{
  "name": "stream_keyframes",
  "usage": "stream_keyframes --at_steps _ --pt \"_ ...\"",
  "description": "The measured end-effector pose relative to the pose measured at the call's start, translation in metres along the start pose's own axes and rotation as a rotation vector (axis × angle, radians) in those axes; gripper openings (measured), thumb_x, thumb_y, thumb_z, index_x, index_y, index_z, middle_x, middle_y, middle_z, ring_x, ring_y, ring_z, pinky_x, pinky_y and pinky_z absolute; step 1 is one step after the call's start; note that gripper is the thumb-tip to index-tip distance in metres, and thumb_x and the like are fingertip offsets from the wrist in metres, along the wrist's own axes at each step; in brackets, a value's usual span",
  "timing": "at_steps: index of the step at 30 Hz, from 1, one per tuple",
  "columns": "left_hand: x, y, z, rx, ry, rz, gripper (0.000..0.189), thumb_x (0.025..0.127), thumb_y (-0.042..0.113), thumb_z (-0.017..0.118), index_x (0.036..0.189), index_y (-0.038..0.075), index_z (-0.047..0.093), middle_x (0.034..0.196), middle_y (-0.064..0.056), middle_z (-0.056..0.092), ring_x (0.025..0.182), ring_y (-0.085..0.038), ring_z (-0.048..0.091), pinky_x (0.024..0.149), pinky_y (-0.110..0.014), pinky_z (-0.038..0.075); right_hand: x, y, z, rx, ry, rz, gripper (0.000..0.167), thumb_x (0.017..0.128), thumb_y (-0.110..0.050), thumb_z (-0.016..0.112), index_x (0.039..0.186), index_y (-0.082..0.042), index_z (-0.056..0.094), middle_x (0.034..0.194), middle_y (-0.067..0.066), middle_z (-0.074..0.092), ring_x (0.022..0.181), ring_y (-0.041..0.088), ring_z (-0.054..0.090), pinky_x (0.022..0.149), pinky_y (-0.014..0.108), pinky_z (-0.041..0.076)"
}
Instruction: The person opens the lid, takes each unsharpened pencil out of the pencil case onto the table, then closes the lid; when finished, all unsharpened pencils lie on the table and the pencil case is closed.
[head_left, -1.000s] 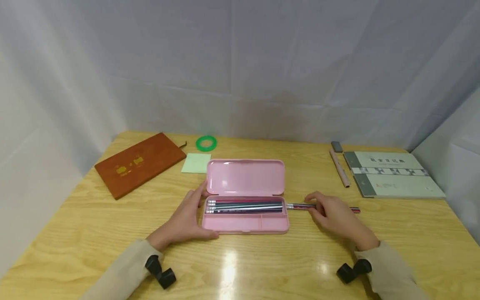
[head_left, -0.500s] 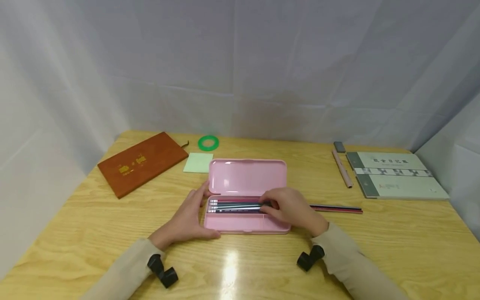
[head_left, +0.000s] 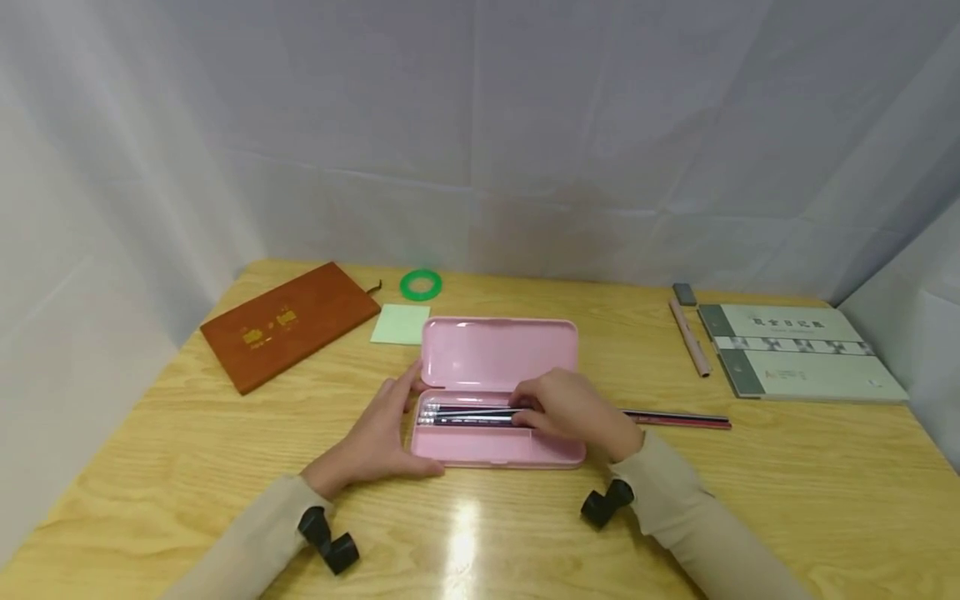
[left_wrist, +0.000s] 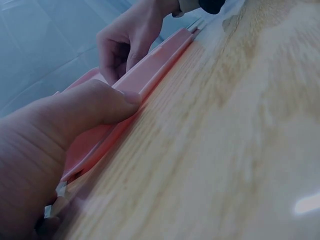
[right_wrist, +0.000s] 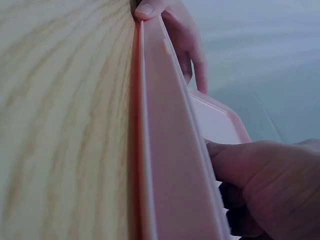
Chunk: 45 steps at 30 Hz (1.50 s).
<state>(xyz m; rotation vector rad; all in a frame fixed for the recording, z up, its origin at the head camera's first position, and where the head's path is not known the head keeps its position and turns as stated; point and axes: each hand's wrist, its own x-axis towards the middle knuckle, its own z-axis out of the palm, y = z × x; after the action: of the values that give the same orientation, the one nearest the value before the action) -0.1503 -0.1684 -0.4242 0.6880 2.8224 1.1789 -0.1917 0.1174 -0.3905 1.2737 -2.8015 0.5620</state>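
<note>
An open pink pencil case (head_left: 480, 450) lies on the table with several pencils (head_left: 468, 420) in its back compartment, their metal-banded eraser ends to the left. My left hand (head_left: 378, 433) holds the case at its left end, thumb at the front corner and fingers behind. In the left wrist view, the left thumb (left_wrist: 107, 102) presses on the case's front edge. My right hand (head_left: 566, 408) reaches into the back compartment, curled fingers pinching at the pencils, whose right ends it hides. Two more pencils (head_left: 678, 418), dark and red, lie on the table right of the case.
Behind the case are a pale green sticky-note pad (head_left: 401, 324), a green tape ring (head_left: 421, 285) and, further left, a brown notebook (head_left: 292, 325). At the right lie a pinkish pen (head_left: 689, 337), a grey eraser (head_left: 684, 294) and a pale green notebook (head_left: 810, 371).
My right hand has moved left from the pencils on the table into the case. The pencils inside have shifted, one now slanting across others. My left hand keeps its hold.
</note>
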Motion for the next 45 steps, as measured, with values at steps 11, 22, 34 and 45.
stream_keyframes --at_steps 11,22,34,45 --pt "0.003 0.0 0.004 -0.008 -0.007 0.01 0.136 0.05 0.042 0.092 0.155 0.01 0.012 0.125 -0.002 0.049 0.103 -0.015 0.043 0.088 -0.035 0.044 -0.015 -0.006 0.002 0.012 0.138 0.03 0.008 0.086 -0.016 0.071 0.091 -0.009 0.073 0.065 -0.006 0.06 0.054 0.0 0.04 0.052 0.017 0.035" --pt "0.0 0.0 0.001 0.001 -0.008 -0.001 0.135 0.05 0.043 0.092 0.155 0.009 0.013 0.125 -0.002 0.049 0.103 -0.014 0.043 0.087 -0.035 0.044 -0.106 0.03 -0.015 0.086 0.272 0.159 0.009 0.084 -0.008 0.072 0.09 -0.015 0.071 0.058 -0.017 0.041 0.051 -0.006 0.032 0.048 0.018 0.032" --pt "0.002 -0.001 0.003 -0.006 -0.001 0.022 0.134 0.051 0.043 0.092 0.155 0.011 0.013 0.122 -0.001 0.048 0.102 -0.014 0.042 0.086 -0.033 0.042 -0.178 0.061 -0.031 0.077 0.23 0.298 0.014 0.084 -0.006 0.071 0.093 -0.015 0.07 0.062 -0.02 0.043 0.052 -0.006 0.033 0.048 0.019 0.033" --pt "0.001 0.0 0.001 -0.017 0.002 0.011 0.133 0.052 0.042 0.092 0.155 0.011 0.013 0.122 -0.003 0.048 0.103 -0.016 0.043 0.087 -0.037 0.043 -0.162 0.058 -0.03 0.021 0.168 0.38 0.038 0.086 -0.011 0.071 0.122 -0.004 0.06 0.062 -0.014 0.043 0.052 -0.003 0.034 0.051 0.021 0.032"
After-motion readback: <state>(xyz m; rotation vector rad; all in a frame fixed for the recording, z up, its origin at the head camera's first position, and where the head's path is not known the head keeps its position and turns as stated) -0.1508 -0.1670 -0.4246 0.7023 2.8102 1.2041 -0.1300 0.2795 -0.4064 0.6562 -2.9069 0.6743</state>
